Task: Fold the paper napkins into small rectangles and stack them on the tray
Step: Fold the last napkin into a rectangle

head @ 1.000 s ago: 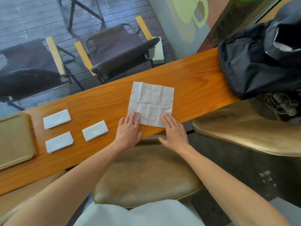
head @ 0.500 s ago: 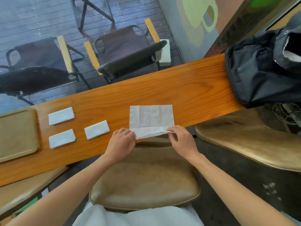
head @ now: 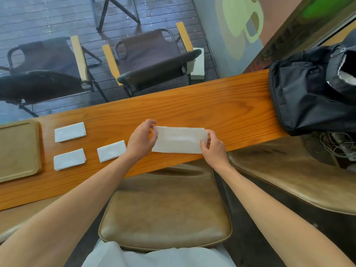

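A: Where is the napkin being worked on?

B: The white napkin (head: 179, 140) lies doubled over into a long strip on the orange wooden table (head: 221, 105), near its near edge and about midway along it. The upper layer's far edge sits just short of the layer below.

A: And the hands?

B: The left hand (head: 140, 141) pinches the strip's left end between thumb and fingertips, at the far left corner. The right hand (head: 212, 147) grips the right end, thumb on top and fingers curled round the edge. Both are closed on the paper.

A: What about the finished ones?

B: Three small folded rectangles lie on the table to the left, apart from one another: one far napkin (head: 70, 132), one near napkin (head: 69, 159) closer to the table's near edge, and a third napkin (head: 111, 151) just beside the left wrist. None is on the tray.

A: Where's the tray?

B: The tan tray (head: 19, 151) rests at the far left of the table, partly cut off by the frame, close to the two leftmost rectangles.

A: Anything else on the table?

B: A black bag (head: 308, 89) sits at the right end. Below the forearms is a brown cushioned seat (head: 165, 209).
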